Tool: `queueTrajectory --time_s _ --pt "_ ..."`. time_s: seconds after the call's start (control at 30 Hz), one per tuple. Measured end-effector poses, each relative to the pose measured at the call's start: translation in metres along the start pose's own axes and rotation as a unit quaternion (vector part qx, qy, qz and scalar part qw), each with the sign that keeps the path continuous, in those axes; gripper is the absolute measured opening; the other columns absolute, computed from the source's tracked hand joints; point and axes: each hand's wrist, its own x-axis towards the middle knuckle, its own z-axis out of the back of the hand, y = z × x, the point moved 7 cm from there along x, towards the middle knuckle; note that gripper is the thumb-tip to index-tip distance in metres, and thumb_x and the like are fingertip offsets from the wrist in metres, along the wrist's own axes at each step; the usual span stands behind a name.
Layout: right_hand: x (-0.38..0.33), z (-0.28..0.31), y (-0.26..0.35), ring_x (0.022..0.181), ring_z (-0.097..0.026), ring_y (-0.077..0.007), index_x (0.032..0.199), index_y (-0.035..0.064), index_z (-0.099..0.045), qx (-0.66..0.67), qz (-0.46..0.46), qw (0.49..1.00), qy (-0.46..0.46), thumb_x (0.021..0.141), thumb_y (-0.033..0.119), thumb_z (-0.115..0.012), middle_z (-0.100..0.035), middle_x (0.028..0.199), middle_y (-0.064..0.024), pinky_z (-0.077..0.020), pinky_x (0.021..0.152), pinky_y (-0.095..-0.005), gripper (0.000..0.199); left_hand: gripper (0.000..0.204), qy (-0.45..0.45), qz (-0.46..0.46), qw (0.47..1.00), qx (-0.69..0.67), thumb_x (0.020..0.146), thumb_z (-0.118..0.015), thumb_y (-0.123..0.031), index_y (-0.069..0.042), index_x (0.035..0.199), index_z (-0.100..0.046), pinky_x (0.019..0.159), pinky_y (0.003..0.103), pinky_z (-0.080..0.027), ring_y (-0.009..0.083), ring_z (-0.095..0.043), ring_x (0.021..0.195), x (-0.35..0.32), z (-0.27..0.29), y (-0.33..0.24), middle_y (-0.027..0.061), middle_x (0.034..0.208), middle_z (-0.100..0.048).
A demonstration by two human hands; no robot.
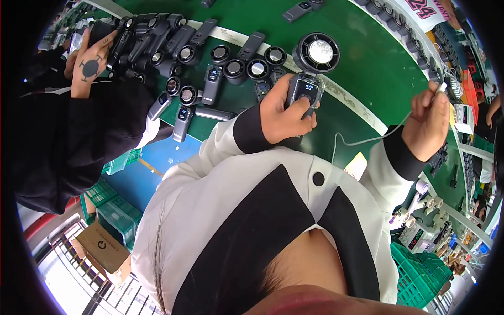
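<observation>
My left hand (287, 114) is wrapped round the handle of a dark handheld fan (308, 89), its thumb on the front below a lit display. The fan's round black head, with a silvery centre, points up toward the far side. Raised at the right, my right hand (429, 122) pinches the white plug end of a thin cable (362, 140) between fingertips. The cable sags leftward from it and drops beside my jacket, apart from the fan. Left of the held fan, several similar handheld fans (212, 84) lie on the green table (262, 21).
A co-worker's hand (90, 65) and dark sleeve are at the far left, beside a heap of fans (152, 39). A white strip (362, 113) crosses the table. Small power units (463, 118) stand at the right. Green crates (420, 273) and a cardboard box (102, 247) sit lower down.
</observation>
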Motion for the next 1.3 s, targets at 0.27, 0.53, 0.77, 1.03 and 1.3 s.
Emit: queueTrajectory --time_s 0.27,0.53,0.77,1.03,1.3 --pt "-0.065 -0.007 -0.092 0.053 -0.035 -0.0072 0.092 -0.0006 -0.055 -0.047 -0.191 0.98 -0.023 0.088 0.017 -0.044 -0.046 0.064 -0.0011 -0.0272 0.049 -0.017 0.021 0.046 -0.038 0.016 0.998 0.05 0.064 -0.035 0.012 0.003 0.109 -0.033 0.054 0.028 -0.045 0.0227 -0.054 0.059 -0.002 0.016 0.022 0.0163 0.089 -0.052" --pt "-0.115 -0.022 -0.14 0.058 -0.037 -0.0068 0.094 0.0014 -0.055 -0.072 -0.351 0.93 0.074 0.089 0.018 -0.043 -0.046 0.067 -0.0008 -0.0287 0.052 -0.0164 0.021 0.043 -0.133 0.166 0.977 -0.015 0.067 -0.04 0.01 0.002 0.108 -0.034 0.054 0.027 -0.045 0.0221 -0.055 0.06 -0.016 0.036 0.05 0.0157 0.087 -0.053" --pt "-0.128 -0.049 -0.148 0.06 -0.038 -0.007 0.095 0.0019 -0.054 -0.098 -0.345 0.917 0.172 0.09 0.021 -0.043 -0.047 0.068 -0.0009 -0.0304 0.054 -0.0173 0.023 0.041 -0.134 0.112 0.985 -0.02 0.068 -0.042 0.01 0.002 0.107 -0.035 0.056 0.027 -0.045 0.0219 -0.056 0.061 -0.017 0.045 0.061 0.0157 0.087 -0.054" --pt "-0.125 -0.05 -0.143 0.057 -0.039 -0.007 0.095 0.0021 -0.054 -0.107 -0.337 0.921 0.16 0.09 0.021 -0.041 -0.048 0.067 -0.0017 -0.031 0.052 -0.0173 0.023 0.045 -0.085 0.072 0.993 -0.045 0.068 -0.042 0.01 0.003 0.111 -0.034 0.058 0.027 -0.045 0.022 -0.056 0.062 -0.012 0.041 0.06 0.0156 0.088 -0.055" --pt "-0.083 -0.024 -0.117 0.049 -0.036 -0.0069 0.095 0.0018 -0.054 -0.019 -0.288 0.955 0.071 0.089 0.018 -0.041 -0.047 0.06 -0.0016 -0.0278 0.045 -0.0168 0.022 0.052 0.039 0.048 0.998 0.017 0.07 -0.036 0.009 0.003 0.121 -0.028 0.06 0.027 -0.045 0.0231 -0.055 0.065 0.001 0.003 0.031 0.0166 0.09 -0.054"
